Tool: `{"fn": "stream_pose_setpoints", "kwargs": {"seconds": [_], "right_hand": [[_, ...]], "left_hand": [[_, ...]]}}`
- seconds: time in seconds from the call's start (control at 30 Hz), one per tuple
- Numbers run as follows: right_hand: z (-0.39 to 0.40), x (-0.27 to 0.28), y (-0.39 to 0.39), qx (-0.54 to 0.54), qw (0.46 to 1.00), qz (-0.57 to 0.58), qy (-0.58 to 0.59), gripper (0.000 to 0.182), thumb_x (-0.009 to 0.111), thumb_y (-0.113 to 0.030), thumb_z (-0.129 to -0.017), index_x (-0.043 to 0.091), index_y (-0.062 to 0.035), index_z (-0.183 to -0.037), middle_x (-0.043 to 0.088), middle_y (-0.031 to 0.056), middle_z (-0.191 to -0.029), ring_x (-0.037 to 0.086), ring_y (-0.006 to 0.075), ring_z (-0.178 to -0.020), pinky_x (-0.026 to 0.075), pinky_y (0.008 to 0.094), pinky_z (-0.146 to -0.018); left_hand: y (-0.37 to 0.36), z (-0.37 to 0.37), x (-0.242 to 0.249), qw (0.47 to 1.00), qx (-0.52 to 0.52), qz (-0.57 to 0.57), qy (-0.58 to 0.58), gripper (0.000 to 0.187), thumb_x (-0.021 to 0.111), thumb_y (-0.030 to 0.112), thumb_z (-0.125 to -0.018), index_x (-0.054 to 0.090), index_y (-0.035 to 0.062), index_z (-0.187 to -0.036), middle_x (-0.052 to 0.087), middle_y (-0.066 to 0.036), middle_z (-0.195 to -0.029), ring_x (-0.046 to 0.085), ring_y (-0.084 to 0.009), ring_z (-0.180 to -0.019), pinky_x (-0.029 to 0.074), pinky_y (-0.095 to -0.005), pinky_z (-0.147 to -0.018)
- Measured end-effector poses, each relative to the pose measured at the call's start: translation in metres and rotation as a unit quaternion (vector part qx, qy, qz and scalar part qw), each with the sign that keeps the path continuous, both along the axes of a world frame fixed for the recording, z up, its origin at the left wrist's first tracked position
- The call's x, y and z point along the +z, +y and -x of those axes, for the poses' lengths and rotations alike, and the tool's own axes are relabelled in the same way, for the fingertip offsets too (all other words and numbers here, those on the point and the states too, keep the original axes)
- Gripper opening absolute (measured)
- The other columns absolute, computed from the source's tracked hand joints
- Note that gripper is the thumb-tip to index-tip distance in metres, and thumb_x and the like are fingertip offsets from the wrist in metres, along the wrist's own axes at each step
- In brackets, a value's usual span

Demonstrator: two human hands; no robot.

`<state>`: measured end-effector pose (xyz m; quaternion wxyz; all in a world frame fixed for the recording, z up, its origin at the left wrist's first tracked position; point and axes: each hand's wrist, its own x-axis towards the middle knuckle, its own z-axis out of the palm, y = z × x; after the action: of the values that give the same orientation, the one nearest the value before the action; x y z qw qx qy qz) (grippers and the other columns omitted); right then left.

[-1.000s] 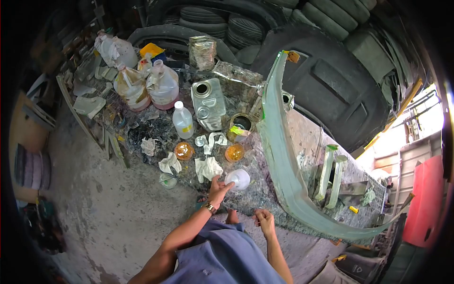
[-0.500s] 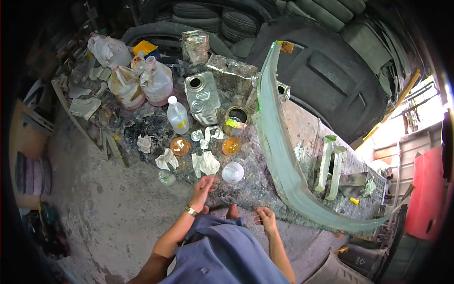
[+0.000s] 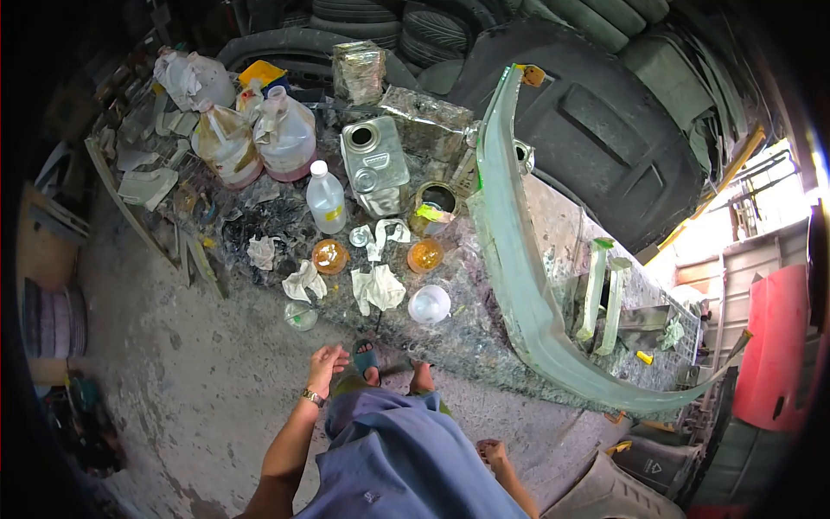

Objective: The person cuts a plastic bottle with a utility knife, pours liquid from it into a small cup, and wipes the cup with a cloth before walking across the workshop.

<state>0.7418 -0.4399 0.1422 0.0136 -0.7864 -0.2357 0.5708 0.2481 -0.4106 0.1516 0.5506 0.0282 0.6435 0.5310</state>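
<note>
My left hand [image 3: 327,367] hangs in the air below the bench's front edge, its fingers loosely bent and apart, with nothing seen in it. Nearest to it is a clear plastic cup [image 3: 301,316] at the bench edge. My right hand [image 3: 492,451] is low beside my body; its fingers look curled but are small and blurred. On the bench are a white plastic cup [image 3: 429,304], two cups of amber liquid [image 3: 330,256] [image 3: 425,255], crumpled white cloths [image 3: 378,288] and a squeeze bottle [image 3: 326,199]. A long pale green bumper-like panel [image 3: 523,277] lies along the right.
Behind stand a metal can [image 3: 375,160], an open tin [image 3: 435,203] and large plastic jugs [image 3: 285,134]. A black car panel [image 3: 596,121] leans at the back, near stacked tyres [image 3: 437,39]. A red panel [image 3: 774,346] stands right; grey plastic parts [image 3: 596,489] lie lower right.
My left hand has moved left and down, away from the bench edge and the cloths. My right hand has dropped lower, away from the bench. The things on the bench stay put.
</note>
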Motion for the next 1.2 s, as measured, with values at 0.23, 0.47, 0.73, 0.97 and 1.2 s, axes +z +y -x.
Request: {"fn": "stream_pose_setpoints", "kwargs": {"seconds": [0.23,0.47,0.73,0.97,1.2], "right_hand": [[0.019,-0.008,-0.01,0.022,0.998,-0.029,0.043,0.013,0.054,-0.003,-0.084,0.058,0.0015,-0.095,0.063,0.012,-0.076,0.06,0.0185,-0.058,0.048,0.0293,-0.047],[0.051,-0.014,0.025,0.043,0.991,-0.066,0.111,0.01,0.059,-0.009,-0.082,0.06,-0.0018,-0.089,0.064,0.0077,-0.078,0.061,0.0155,-0.065,0.05,0.0296,-0.056],[0.045,-0.015,0.038,0.062,0.996,-0.05,0.031,0.025,0.043,-0.019,-0.091,0.055,0.0027,-0.087,0.064,0.0151,-0.086,0.063,0.0195,-0.069,0.053,0.0319,-0.055],[0.03,-0.003,0.017,0.013,0.998,-0.067,0.011,0.015,0.046,-0.009,-0.089,0.052,-0.0033,-0.102,0.058,0.0116,-0.103,0.062,0.0193,-0.078,0.052,0.031,-0.059],[0.02,0.011,0.007,0.029,0.996,-0.067,0.056,0.016,0.052,-0.009,-0.087,0.054,-0.0072,-0.103,0.06,0.0059,-0.094,0.061,0.0174,-0.077,0.05,0.0316,-0.062]], "left_hand": [[-0.031,0.012,-0.044,0.995,-0.073,0.068,0.016,0.02,0.061,0.023,-0.087,0.056,0.0051,-0.093,0.066,-0.007,-0.087,0.062,-0.0111,-0.071,0.047,-0.0222,-0.058],[-0.068,0.017,-0.087,0.978,-0.145,0.091,0.115,0.018,0.064,0.021,-0.084,0.059,0.0034,-0.08,0.065,-0.006,-0.076,0.061,-0.0113,-0.062,0.045,-0.0225,-0.051],[-0.117,0.025,-0.122,0.967,-0.144,0.173,0.118,0.03,0.064,0.026,-0.082,0.059,0.0022,-0.065,0.063,-0.007,-0.063,0.058,-0.0122,-0.054,0.045,-0.0255,-0.05],[-0.155,0.028,-0.151,0.947,-0.197,0.219,0.126,0.027,0.067,0.026,-0.077,0.062,0.0008,-0.07,0.062,-0.008,-0.059,0.059,-0.0154,-0.055,0.047,-0.0315,-0.053],[-0.122,0.02,-0.129,0.966,-0.159,0.198,0.056,0.026,0.064,0.025,-0.082,0.063,0.0013,-0.071,0.064,-0.006,-0.067,0.059,-0.0127,-0.057,0.046,-0.0259,-0.052]]}}
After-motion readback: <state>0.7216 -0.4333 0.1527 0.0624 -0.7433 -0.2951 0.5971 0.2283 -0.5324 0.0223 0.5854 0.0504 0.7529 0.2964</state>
